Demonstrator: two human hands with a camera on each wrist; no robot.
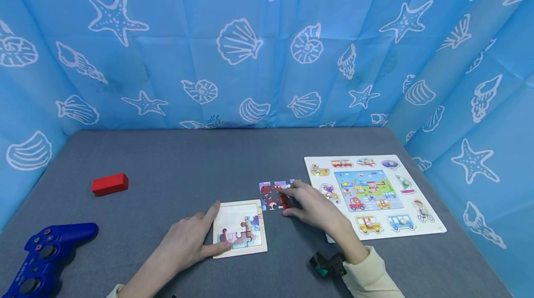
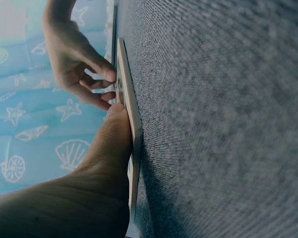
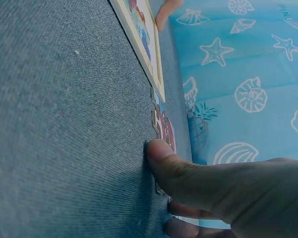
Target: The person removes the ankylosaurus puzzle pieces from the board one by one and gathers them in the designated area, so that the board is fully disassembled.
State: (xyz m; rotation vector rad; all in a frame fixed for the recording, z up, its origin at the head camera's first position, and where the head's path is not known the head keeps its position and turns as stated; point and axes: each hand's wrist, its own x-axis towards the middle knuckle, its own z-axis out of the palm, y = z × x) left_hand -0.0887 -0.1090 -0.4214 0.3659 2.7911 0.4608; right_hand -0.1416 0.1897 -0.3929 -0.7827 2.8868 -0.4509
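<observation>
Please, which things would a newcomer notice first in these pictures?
Probably the blue shell-patterned curtain behind the table. Next, the partly filled puzzle tray near the front, with the left hand on it and the right hand at loose pieces beside it. At left, the red block stands out.

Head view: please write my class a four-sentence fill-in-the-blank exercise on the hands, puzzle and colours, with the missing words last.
The person's ____ hand touches the square puzzle tray.
The ____ hand is at the loose puzzle pieces.
The rectangular block is coloured ____.
The game controller is coloured ____.
Missing words: left; right; red; blue.
</observation>
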